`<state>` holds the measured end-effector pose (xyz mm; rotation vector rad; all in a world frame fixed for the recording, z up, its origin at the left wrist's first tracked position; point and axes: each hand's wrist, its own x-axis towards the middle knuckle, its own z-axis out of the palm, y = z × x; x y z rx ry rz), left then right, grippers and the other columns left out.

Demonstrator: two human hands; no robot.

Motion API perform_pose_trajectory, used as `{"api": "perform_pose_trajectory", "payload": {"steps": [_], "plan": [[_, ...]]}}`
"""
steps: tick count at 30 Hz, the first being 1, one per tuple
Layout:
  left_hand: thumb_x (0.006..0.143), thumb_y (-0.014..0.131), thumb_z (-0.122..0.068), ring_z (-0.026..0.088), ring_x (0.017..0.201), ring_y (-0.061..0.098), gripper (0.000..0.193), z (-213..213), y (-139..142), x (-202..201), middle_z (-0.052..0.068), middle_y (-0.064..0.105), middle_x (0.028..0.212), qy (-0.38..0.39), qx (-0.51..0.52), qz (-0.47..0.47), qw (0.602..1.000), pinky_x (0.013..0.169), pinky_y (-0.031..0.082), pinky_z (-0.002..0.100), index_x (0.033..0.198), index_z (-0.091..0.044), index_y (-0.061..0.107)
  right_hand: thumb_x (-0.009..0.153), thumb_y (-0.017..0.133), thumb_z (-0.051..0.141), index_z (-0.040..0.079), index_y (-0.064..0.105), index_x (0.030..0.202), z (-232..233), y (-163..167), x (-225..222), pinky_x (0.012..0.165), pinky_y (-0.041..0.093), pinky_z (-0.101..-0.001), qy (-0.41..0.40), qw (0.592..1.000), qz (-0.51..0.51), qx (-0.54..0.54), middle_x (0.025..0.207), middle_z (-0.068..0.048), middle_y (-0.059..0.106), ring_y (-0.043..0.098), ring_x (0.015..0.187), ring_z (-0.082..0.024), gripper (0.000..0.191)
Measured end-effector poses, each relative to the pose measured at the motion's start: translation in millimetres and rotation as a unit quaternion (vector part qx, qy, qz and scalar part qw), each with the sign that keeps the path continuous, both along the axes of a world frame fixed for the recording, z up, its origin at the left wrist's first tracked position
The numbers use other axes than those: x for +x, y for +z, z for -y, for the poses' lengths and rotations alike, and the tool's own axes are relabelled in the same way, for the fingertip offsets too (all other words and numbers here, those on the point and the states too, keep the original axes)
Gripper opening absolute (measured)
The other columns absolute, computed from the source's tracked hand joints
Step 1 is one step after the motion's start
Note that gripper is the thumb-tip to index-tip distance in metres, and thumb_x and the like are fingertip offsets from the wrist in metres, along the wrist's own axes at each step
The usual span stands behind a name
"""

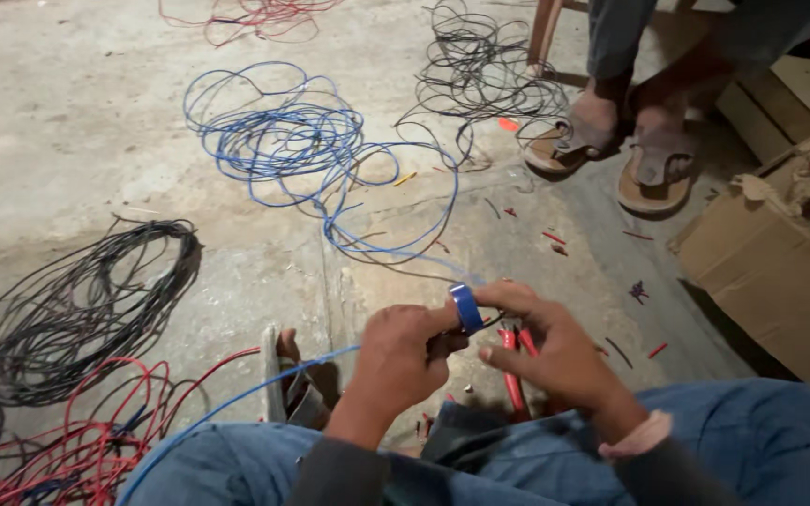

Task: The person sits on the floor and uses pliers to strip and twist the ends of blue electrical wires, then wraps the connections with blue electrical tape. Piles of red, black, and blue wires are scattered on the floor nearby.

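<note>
My left hand (pixel 397 361) and my right hand (pixel 555 351) meet above my knees. Between their fingertips sits a small roll of blue tape (pixel 466 307), pinched from both sides. A blue wire (pixel 236 403) runs from my hands down across my left knee, and another stretch leads up to the loose blue wire coil (pixel 283 136) on the floor. Red-handled pliers (pixel 514 375) lie on the floor just below my right hand.
A black wire coil (pixel 77 309) and red wire loops (pixel 86 440) lie at the left. More black wire (pixel 480 66) and red wire (pixel 255 14) lie farther off. Another person's sandalled feet (pixel 625 141) rest at the upper right, beside a cardboard box (pixel 761 272). Wire scraps litter the concrete.
</note>
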<state>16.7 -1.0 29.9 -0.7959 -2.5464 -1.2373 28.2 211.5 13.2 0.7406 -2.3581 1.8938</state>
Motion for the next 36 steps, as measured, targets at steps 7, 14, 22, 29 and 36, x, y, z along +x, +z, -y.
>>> {"api": "perform_pose_trajectory", "payload": {"steps": [7, 14, 22, 29, 36], "plan": [[0.061, 0.066, 0.0, 0.034, 0.063, 0.063, 0.018, -5.6, -8.8, 2.2, 0.01, 0.062, 0.061, 0.057, 0.011, -0.106, 0.993, 0.06, 0.047, 0.046, 0.076, -0.011, 0.066, 0.074, 0.085, 0.012, 0.002, 0.079, 0.102, -0.7, -24.5, -13.8, 0.086, 0.055, -0.0332, -0.02, 0.988, 0.123, 0.088, 0.094, -0.003, 0.078, 0.072, 0.09, -0.015, 0.031], [0.078, 0.077, -0.012, 0.031, 0.059, 0.065, 0.012, -11.9, -4.3, 0.8, 0.011, 0.063, 0.062, 0.11, 0.054, -0.03, 0.992, 0.055, 0.047, 0.044, 0.088, -0.016, 0.072, 0.078, 0.085, 0.014, 0.001, 0.08, 0.103, -4.2, -2.4, -8.4, 0.068, 0.055, -0.0294, -0.061, 0.971, 0.215, 0.079, 0.085, -0.008, 0.073, 0.067, 0.075, -0.014, 0.029], [0.089, 0.072, -0.006, 0.032, 0.065, 0.067, 0.035, -13.9, 1.0, 5.5, 0.01, 0.07, 0.077, 0.132, 0.036, -0.182, 0.974, 0.056, 0.048, 0.043, 0.124, -0.008, 0.071, 0.074, 0.081, 0.012, 0.001, 0.068, 0.111, 34.1, 20.9, 14.3, 0.081, 0.049, -0.036, -0.33, 0.872, -0.287, 0.22, 0.108, -0.02, 0.064, 0.061, 0.093, -0.032, 0.041], [0.083, 0.071, -0.001, 0.025, 0.062, 0.07, 0.018, -18.0, -2.0, 3.9, 0.009, 0.071, 0.075, 0.158, 0.155, -0.123, 0.967, 0.058, 0.052, 0.035, 0.1, -0.007, 0.074, 0.092, 0.073, 0.023, -0.001, 0.073, 0.088, 25.4, -15.3, -2.4, 0.058, 0.039, -0.0274, -0.258, 0.958, 0.122, 0.018, 0.07, -0.002, 0.058, 0.048, 0.065, -0.008, 0.024], [0.079, 0.071, -0.005, 0.025, 0.057, 0.07, 0.009, -18.4, -4.2, -6.4, 0.012, 0.07, 0.067, 0.176, 0.177, 0.002, 0.968, 0.055, 0.051, 0.034, 0.084, -0.008, 0.078, 0.101, 0.065, 0.027, -0.005, 0.075, 0.083, 16.6, -28.7, -8.2, 0.063, 0.042, -0.0261, -0.189, 0.973, 0.13, -0.027, 0.072, -0.001, 0.06, 0.051, 0.07, -0.007, 0.037]]}}
